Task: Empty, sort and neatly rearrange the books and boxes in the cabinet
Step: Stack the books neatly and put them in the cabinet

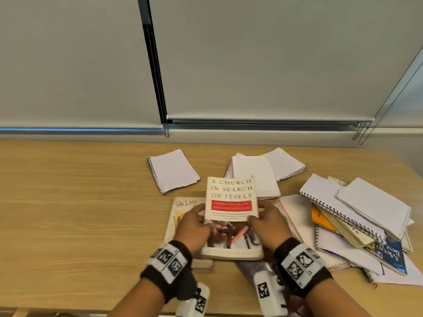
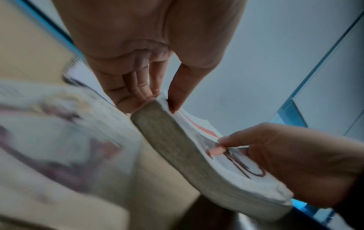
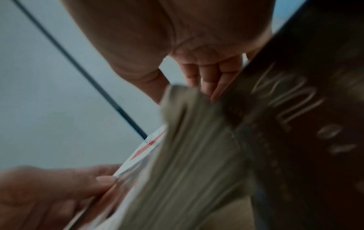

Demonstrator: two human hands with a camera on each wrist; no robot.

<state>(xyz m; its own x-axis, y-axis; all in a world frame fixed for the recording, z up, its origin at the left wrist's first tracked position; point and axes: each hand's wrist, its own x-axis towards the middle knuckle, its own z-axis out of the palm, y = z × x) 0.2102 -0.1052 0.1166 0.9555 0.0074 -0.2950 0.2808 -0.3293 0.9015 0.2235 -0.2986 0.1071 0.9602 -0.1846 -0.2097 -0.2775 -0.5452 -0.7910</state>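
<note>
A thick white paperback (image 1: 231, 197) with a red band on its cover is held tilted above the wooden table (image 1: 68, 202), cover facing me. My left hand (image 1: 201, 216) grips its left edge and my right hand (image 1: 258, 216) grips its right edge. In the left wrist view my left hand (image 2: 161, 99) pinches a corner of the paperback (image 2: 177, 140) between thumb and fingers, while the right hand (image 2: 285, 163) grips the far side. The right wrist view is blurred; there my right hand (image 3: 197, 87) curls round the page block (image 3: 197, 147).
A thin illustrated book (image 1: 183, 207) lies under the paperback, and a dark book (image 1: 251, 268) lies nearer me. Open spiral notebooks (image 1: 171, 170) (image 1: 254, 175) lie behind. A loose pile of notebooks and books (image 1: 357, 213) fills the right. Blind cords (image 1: 364, 131) hang at the back.
</note>
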